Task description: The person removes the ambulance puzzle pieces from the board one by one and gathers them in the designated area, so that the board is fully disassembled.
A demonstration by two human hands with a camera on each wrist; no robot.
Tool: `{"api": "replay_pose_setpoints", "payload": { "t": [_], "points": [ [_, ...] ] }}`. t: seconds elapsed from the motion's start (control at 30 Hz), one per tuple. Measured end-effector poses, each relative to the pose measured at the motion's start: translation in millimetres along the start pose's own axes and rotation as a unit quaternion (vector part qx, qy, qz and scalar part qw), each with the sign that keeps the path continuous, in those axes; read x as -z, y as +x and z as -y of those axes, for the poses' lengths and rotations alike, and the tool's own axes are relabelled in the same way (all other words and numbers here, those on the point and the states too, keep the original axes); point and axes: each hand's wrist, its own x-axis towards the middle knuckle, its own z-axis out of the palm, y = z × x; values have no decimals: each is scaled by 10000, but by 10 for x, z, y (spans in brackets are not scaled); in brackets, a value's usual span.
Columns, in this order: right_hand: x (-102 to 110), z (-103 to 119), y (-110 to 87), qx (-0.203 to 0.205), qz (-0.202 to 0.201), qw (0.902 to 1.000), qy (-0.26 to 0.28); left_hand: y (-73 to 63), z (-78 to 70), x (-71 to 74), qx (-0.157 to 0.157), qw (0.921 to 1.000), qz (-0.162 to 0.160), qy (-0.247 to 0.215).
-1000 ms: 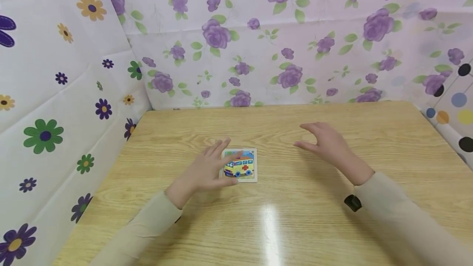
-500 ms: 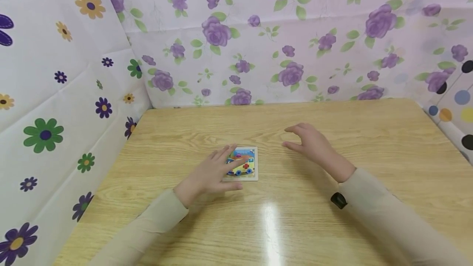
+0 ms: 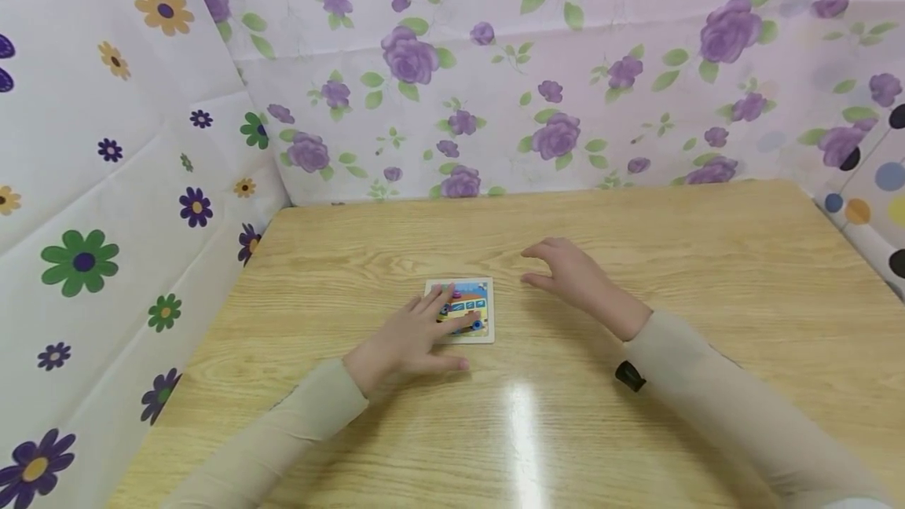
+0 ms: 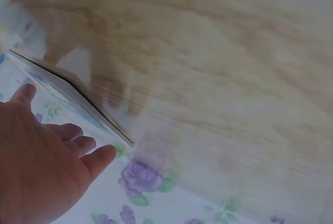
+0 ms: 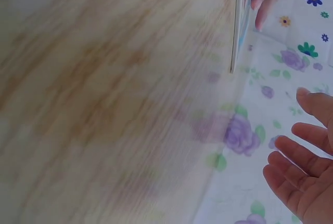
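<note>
A small square picture puzzle (image 3: 483, 289) with a white border and a yellow ambulance lies on the wooden table. My left hand (image 3: 404, 340) is over its left side, fingers spread and hiding part of the picture. In the left wrist view the left hand's fingers (image 4: 99, 161) reach along the puzzle (image 4: 73, 95), which appears edge-on. To the right of the puzzle, my right hand (image 3: 569, 277) hovers above the table, holding nothing, thumb apart from loosely bent fingers. The right wrist view has the right hand (image 5: 307, 167) with relaxed fingers, apart from the puzzle (image 5: 240, 26).
The glossy wooden table (image 3: 339, 250) carries a bright reflection near its front. Behind it hangs a purple-flowered cloth (image 3: 438, 100). A cloth with coloured flowers (image 3: 127, 195) borders the left side, and a dotted cloth (image 3: 866, 226) the right.
My left hand has shifted right, farther over the puzzle. My right hand has moved left, closer to it. The puzzle has stayed in nearly the same place.
</note>
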Motion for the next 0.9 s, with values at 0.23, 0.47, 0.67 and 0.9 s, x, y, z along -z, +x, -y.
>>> {"api": "replay_pose_setpoints", "payload": {
  "t": [0.23, 0.47, 0.67, 0.9],
  "points": [
    [-103, 43, 81, 78, 256, 9995, 141, 7, -18, -5, 200, 9993, 274, -134],
    [-205, 59, 130, 191, 406, 9988, 208, 0, -21, 8, 155, 9990, 269, -321],
    [-263, 111, 187, 197, 752, 9961, 417, -6, -16, -6, 175, 9985, 298, -433],
    [-325, 155, 220, 241, 1063, 9923, 588, 9, -10, -39, 167, 9987, 281, -401]
  ]
}}
